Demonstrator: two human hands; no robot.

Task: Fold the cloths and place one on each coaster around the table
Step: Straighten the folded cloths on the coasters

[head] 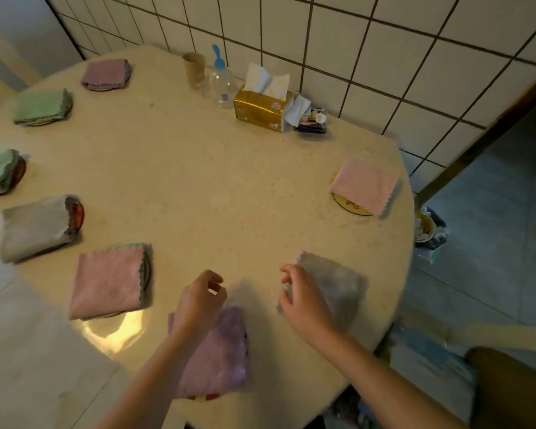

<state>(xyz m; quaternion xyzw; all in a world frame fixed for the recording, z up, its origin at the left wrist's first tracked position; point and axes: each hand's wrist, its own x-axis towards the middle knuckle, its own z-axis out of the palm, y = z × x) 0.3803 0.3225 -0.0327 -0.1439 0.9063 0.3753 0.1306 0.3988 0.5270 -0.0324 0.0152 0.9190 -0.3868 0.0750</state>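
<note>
Table: we see a round table (198, 181) set against a tiled wall, folded cloths ringed along its rim so each seat gets one.
Left hand: our left hand (198, 300) hovers over the purple cloth (220, 351), fingers loosely curled, holding nothing; it looks just clear of the fabric.
Right hand: our right hand (304, 301) hangs over the near edge of the grey cloth (338, 289), fingers curled; blur hides whether they pinch the cloth, so we cannot tell.
Grey cloth: folded square, flat on the table near the right rim; any coaster beneath is hidden.
Placed cloths: pink cloth (109, 280), beige cloth (34, 227), two green cloths (41, 105) and a mauve cloth (106, 74) sit along the left arc, coaster edges peeking out under several.
Far right: another pink cloth (365, 181) lies skewed on its coaster (348, 205), leaving part exposed.
Clutter: tissue pack (260, 108), bottle (222, 82) and cup (194, 68) are pushed back to the wall, away from the settings.
Judgement: the task looks nearly finished; the grey cloth seems last.
</note>
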